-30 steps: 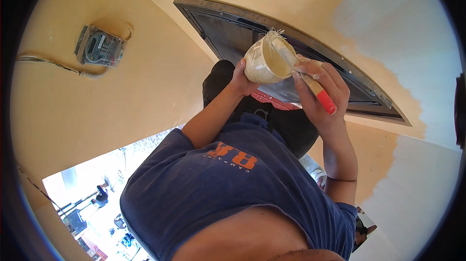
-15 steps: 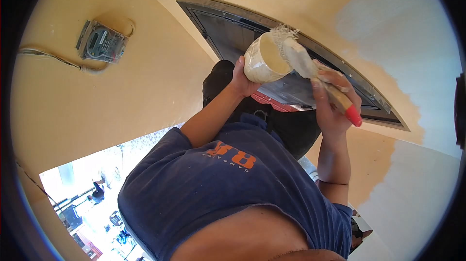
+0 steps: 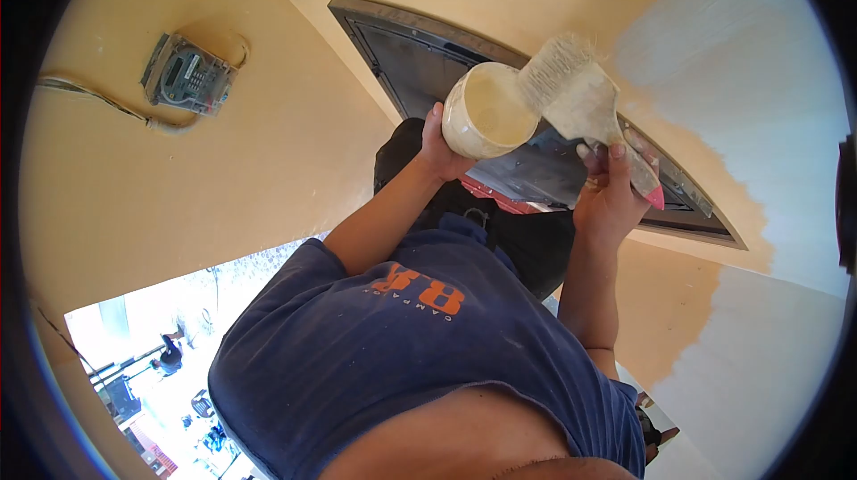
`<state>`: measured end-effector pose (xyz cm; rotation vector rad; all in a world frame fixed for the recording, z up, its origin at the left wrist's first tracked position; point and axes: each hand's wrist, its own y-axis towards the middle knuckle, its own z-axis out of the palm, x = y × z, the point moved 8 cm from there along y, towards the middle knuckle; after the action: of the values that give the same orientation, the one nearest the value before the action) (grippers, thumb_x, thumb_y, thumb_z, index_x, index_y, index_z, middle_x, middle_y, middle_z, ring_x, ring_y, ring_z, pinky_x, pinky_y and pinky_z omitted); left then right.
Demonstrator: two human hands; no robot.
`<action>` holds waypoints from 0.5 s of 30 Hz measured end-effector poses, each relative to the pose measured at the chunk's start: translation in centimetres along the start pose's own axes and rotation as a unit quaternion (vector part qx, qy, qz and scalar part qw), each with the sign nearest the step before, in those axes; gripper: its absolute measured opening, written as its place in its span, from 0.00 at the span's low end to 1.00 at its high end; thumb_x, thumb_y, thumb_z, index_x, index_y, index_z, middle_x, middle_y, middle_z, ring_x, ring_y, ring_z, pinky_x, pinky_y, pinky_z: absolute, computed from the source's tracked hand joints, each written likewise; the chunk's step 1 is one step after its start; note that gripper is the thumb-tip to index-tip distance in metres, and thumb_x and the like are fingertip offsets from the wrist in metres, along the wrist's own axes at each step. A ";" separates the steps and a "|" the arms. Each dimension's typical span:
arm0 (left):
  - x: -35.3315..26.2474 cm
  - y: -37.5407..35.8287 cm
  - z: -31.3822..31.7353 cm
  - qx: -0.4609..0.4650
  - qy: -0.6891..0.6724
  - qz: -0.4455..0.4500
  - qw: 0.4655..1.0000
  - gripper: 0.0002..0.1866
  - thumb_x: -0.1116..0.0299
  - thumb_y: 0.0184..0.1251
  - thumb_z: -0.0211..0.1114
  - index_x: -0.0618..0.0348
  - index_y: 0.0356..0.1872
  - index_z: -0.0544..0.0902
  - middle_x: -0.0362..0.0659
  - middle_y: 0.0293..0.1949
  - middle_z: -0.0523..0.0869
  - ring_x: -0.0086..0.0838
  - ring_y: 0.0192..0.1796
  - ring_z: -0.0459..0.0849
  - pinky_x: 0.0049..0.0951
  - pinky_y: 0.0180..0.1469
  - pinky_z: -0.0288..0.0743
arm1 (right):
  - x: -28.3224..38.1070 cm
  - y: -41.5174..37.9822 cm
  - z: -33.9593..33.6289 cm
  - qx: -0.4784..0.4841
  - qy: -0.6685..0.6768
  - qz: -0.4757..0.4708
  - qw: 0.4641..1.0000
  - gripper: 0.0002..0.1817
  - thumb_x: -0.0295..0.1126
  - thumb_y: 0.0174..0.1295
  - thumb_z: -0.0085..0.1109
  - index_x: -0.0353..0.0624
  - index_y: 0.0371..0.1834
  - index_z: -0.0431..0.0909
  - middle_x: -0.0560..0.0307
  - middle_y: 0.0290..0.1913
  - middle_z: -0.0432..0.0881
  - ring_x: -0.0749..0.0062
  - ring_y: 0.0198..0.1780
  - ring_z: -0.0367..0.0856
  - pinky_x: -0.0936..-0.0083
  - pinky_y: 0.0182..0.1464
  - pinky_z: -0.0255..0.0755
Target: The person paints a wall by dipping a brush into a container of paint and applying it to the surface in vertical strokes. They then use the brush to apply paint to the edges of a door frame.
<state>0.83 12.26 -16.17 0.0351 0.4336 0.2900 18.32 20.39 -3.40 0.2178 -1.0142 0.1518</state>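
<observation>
Here the paintbrush (image 3: 585, 103), gripped in the right hand (image 3: 609, 199), has turned broad-face to view, bristles (image 3: 546, 77) at the right edge of the paint pot (image 3: 462, 126) clasped in the left hand (image 3: 440, 152)

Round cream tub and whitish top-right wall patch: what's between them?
In the head view, a wide, flat, cream brush in the right hand, then yellow wall.

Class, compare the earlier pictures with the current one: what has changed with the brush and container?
The brush has moved from across the mouth of the container, rightward in the picture, and turned its broad face into view. The container's mouth now shows more fully. Nothing was taken hold of or let go: the left hand still holds the container, the right hand the brush.
</observation>
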 end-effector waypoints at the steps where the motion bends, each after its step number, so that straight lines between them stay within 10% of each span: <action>1: 0.0 0.1 0.3 -0.006 0.014 0.005 1.000 0.47 0.26 0.53 0.47 0.49 0.67 0.59 0.51 0.61 0.69 0.47 0.57 0.75 0.52 0.49 0.77 | -0.2 0.0 -0.1 -0.002 0.036 0.018 0.999 0.13 0.19 0.58 0.57 0.37 0.45 0.69 0.51 0.42 0.75 0.67 0.40 0.80 0.67 0.36 0.84; 15: 1.5 1.4 -0.4 0.000 -0.004 -0.031 1.000 0.48 0.26 0.52 0.47 0.49 0.68 0.58 0.49 0.63 0.68 0.47 0.60 0.72 0.55 0.52 0.74 | -0.6 -0.1 -1.6 0.015 0.050 0.018 0.998 0.11 0.24 0.60 0.56 0.41 0.46 0.69 0.53 0.42 0.76 0.67 0.37 0.81 0.67 0.34 0.83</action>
<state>1.61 14.01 -17.07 0.0221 0.4259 0.2295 19.34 20.72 -4.69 0.2166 -0.9169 0.2092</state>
